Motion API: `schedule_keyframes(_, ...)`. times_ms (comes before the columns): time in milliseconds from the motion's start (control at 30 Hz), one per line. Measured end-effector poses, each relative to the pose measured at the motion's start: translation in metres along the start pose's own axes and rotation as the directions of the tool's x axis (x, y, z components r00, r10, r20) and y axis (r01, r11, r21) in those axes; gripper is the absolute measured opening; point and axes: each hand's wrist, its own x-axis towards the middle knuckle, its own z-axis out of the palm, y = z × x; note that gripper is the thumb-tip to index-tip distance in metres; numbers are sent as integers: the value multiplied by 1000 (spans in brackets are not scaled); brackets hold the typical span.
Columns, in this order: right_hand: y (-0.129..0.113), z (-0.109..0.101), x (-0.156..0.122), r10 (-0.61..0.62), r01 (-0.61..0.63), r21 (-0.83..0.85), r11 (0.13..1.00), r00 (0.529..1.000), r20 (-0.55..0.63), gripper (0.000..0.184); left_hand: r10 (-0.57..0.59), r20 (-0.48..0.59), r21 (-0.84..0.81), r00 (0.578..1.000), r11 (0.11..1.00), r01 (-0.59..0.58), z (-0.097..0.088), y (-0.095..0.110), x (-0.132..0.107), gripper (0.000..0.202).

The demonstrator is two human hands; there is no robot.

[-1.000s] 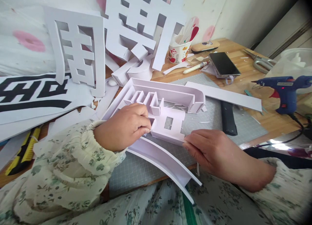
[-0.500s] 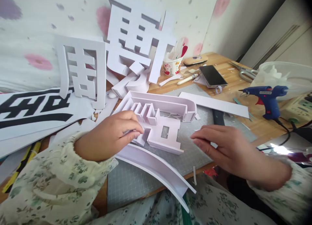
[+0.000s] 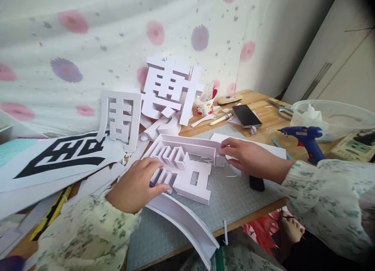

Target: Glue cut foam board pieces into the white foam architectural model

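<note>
A half-built white foam-board letter, with raised walls and small compartments, lies on the grey cutting mat. My left hand grips its left side, thumb and fingers bent over the wall near the lower compartments. At the letter's right end, my right hand has its fingers and thumb around the rounded wall corner, which they partly cover. Just below lies a separate curved foam-board channel that overhangs the front edge of the mat.
Finished white letters lean against the flowered curtain. On the right are a blue glue gun, a clear plastic tub, scissors and a phone. A yellow-black cutter lies left, beside a printed sheet.
My right hand has moved left from beside the letter onto its right end. My left hand has opened from a pinch and spread over the letter's left side. The view has tilted up.
</note>
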Motion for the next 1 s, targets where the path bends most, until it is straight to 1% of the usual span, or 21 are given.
schedule_keyframes(100, 3, 8, 5, -20, 20, -1, 1000, 1000, -1, 24, -70, -53, -8, 996, 998, 70, 9, 3, 4, 44)
schedule_keyframes(200, 2, 9, 6, -40, 40, -8, 999, 999, -6, 15, -96, -75, -53, 993, 994, 92, 12, 3, 6, 37)
schedule_keyframes(300, -3, 0, -2, -55, 54, -39, 998, 998, -16, 10, -67, -139, -68, 988, 996, 58, 9, 3, 7, 33)
schedule_keyframes(400, -12, -13, -18, -66, 63, -81, 995, 997, -36, 10, 12, -186, -40, 983, 999, -20, 1, 3, 10, 33)
schedule_keyframes(467, -19, -20, -31, -79, 73, -106, 992, 995, -56, 11, 76, -168, -35, 983, 996, -83, -6, 5, 16, 35)
schedule_keyframes(533, -27, -22, -45, -97, 85, -130, 988, 992, -82, 10, 141, -122, -49, 982, 988, -148, -13, 8, 25, 35)
schedule_keyframes(600, -34, -20, -57, -102, 87, -144, 986, 990, -98, 9, 203, -49, -67, 978, 976, -206, -18, 9, 37, 34)
schedule_keyframes(667, -41, -15, -65, -88, 73, -133, 988, 991, -105, 10, 270, 24, -81, 963, 960, -267, -21, 9, 49, 33)
schedule_keyframes(733, -49, -10, -70, -65, 53, -112, 992, 992, -112, 8, 337, 62, -91, 940, 939, -331, -22, 6, 61, 35)
schedule_keyframes(800, -58, -6, -72, -54, 42, -103, 994, 991, -119, 6, 386, 72, -106, 920, 920, -378, -22, 2, 72, 36)
schedule_keyframes(1000, -80, 1, -72, -82, 70, -114, 991, 991, -102, 14, 476, 152, -138, 866, 878, -459, -18, -1, 95, 35)
